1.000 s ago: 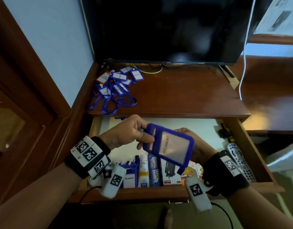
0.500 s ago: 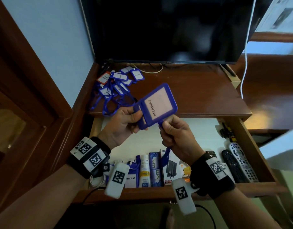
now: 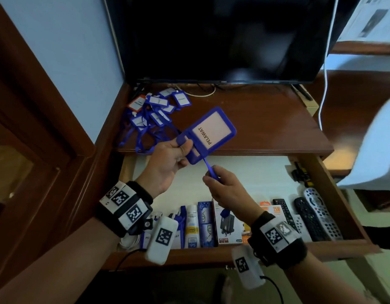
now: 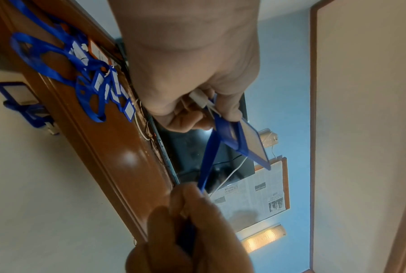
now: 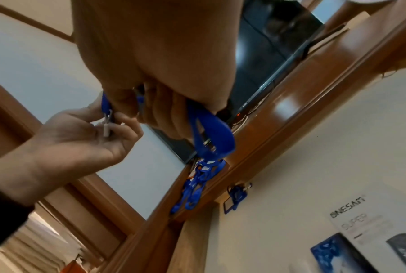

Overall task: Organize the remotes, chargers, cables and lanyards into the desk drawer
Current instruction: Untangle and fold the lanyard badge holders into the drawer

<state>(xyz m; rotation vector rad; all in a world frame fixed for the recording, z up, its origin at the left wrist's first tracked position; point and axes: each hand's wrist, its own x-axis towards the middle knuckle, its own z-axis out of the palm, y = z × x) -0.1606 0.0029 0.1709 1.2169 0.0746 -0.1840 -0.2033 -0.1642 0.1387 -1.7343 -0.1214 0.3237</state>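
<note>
Now that the badge holder has risen from over the drawer, left hand pinching it, right hand pinching its strap, folding looks next.

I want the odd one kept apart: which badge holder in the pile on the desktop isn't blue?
The orange-red-framed badge holder at the pile's far-left edge, near the wall. Every other holder in the pile of lanyards has a blue frame.
</note>
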